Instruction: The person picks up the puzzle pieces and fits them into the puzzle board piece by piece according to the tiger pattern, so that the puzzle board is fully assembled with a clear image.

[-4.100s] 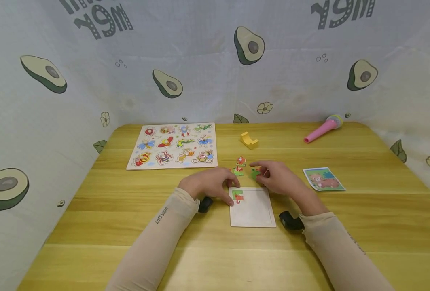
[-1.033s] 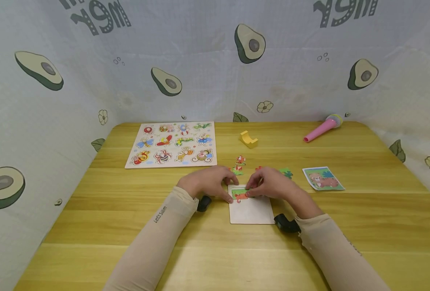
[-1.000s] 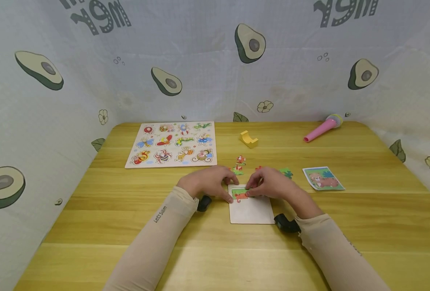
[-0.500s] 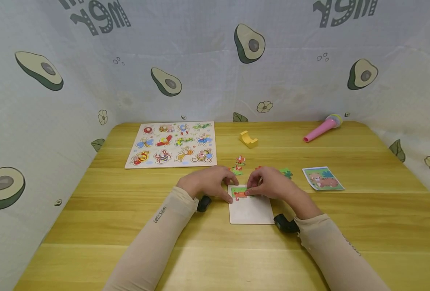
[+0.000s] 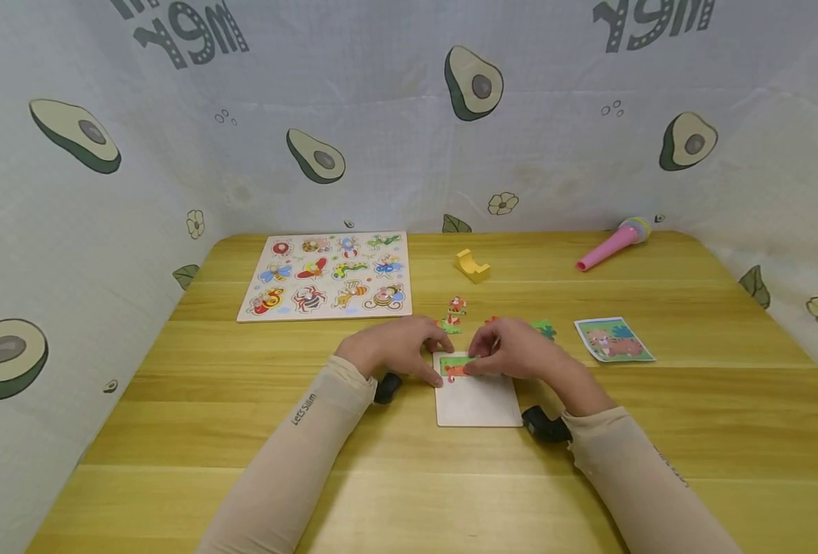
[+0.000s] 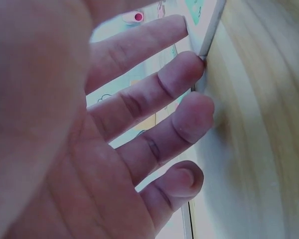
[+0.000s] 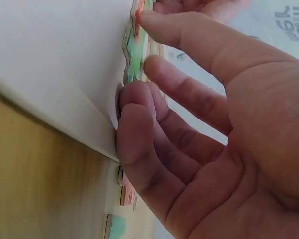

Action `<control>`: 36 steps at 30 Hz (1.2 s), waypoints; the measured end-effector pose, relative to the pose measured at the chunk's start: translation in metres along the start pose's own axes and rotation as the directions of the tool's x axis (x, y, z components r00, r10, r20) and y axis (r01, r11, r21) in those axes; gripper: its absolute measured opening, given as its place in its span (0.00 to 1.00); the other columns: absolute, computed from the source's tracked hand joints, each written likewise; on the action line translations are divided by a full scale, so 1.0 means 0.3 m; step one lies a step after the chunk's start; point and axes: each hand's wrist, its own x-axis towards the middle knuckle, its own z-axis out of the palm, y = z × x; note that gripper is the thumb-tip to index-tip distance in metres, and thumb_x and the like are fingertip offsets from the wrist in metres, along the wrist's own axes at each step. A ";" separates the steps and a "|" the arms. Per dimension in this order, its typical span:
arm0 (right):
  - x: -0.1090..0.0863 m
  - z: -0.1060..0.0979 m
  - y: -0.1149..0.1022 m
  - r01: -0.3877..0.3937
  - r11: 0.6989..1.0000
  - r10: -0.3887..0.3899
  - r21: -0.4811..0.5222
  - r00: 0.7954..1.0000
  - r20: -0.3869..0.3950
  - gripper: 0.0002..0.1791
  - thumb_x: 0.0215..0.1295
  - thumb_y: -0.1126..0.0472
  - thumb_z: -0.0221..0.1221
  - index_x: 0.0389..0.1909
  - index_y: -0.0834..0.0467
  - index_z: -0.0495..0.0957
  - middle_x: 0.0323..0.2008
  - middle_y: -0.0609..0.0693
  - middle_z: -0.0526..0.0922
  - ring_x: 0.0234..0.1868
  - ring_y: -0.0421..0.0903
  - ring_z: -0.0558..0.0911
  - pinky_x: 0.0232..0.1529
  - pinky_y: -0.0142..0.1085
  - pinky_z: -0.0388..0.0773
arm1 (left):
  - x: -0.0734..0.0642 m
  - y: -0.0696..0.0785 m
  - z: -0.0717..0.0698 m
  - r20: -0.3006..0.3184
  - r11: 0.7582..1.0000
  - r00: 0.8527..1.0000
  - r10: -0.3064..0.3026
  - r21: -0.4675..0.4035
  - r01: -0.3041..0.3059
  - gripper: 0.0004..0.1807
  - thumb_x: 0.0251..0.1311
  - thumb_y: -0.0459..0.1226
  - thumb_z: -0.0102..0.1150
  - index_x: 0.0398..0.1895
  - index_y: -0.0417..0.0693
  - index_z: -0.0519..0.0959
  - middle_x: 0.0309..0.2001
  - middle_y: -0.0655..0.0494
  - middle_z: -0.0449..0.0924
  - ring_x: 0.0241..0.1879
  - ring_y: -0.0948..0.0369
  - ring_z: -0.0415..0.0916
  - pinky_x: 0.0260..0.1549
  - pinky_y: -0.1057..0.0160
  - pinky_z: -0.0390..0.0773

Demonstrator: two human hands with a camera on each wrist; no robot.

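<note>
A small pale puzzle board [image 5: 478, 408] lies on the table, with green and orange jigsaw pieces [image 5: 452, 369] along its upper edge. My left hand [image 5: 398, 346] touches the board's upper left corner, thumb on the left side and fingers near the top; in the left wrist view those fingers [image 6: 134, 104] are spread and fairly straight. With curled fingers my right hand [image 5: 519, 350] pinches a puzzle piece [image 7: 134, 55] between thumb and index finger, flat at the board's top row. That hand covers the board's upper right part.
Behind the board lie loose puzzle pieces [image 5: 452, 326], one green piece [image 5: 544, 330] standing off to the right. A tiger picture card [image 5: 615, 340] is further right. At the back are an insect peg puzzle [image 5: 325, 277], a yellow block [image 5: 472, 266] and a pink toy microphone [image 5: 612, 245].
My right hand moved from the loose pieces onto the board, bringing a piece beside the corner one. Over the last second the pieces shifted slightly up against the rim. My left hand stayed put.
</note>
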 end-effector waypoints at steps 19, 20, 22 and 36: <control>-0.085 -0.156 0.087 -0.109 0.984 0.110 0.142 0.994 0.001 0.29 0.56 0.60 0.75 0.57 0.63 0.78 0.40 0.56 0.78 0.32 0.50 0.77 0.30 0.41 0.77 | -0.008 0.009 -0.005 -0.002 1.000 1.000 -0.005 -0.005 0.005 0.27 0.54 0.48 0.76 0.58 0.54 0.82 0.49 0.61 0.76 0.49 0.64 0.72 0.54 0.64 0.70; -0.095 -0.168 0.096 -0.109 0.986 0.111 0.130 0.994 -0.009 0.29 0.56 0.60 0.75 0.57 0.64 0.77 0.41 0.57 0.78 0.34 0.50 0.77 0.31 0.41 0.77 | -0.008 0.009 -0.005 -0.002 1.000 1.000 -0.005 -0.006 0.005 0.28 0.54 0.48 0.76 0.58 0.54 0.82 0.49 0.61 0.76 0.49 0.64 0.72 0.54 0.64 0.70; -0.112 -0.189 0.118 -0.108 0.989 0.112 0.103 0.993 -0.032 0.31 0.55 0.59 0.75 0.58 0.65 0.76 0.44 0.58 0.78 0.37 0.50 0.78 0.33 0.41 0.76 | -0.008 0.009 -0.005 -0.004 1.000 1.000 -0.004 -0.004 0.004 0.28 0.54 0.48 0.76 0.58 0.54 0.82 0.49 0.61 0.76 0.50 0.64 0.72 0.55 0.64 0.70; -0.133 -0.230 0.216 -0.217 0.976 0.215 -0.016 0.971 -0.105 0.30 0.60 0.63 0.71 0.62 0.69 0.74 0.53 0.68 0.75 0.43 0.56 0.77 0.39 0.42 0.75 | -0.007 0.008 -0.003 0.001 1.000 1.000 -0.007 -0.019 0.007 0.28 0.55 0.48 0.76 0.59 0.54 0.81 0.50 0.62 0.76 0.50 0.64 0.72 0.55 0.64 0.71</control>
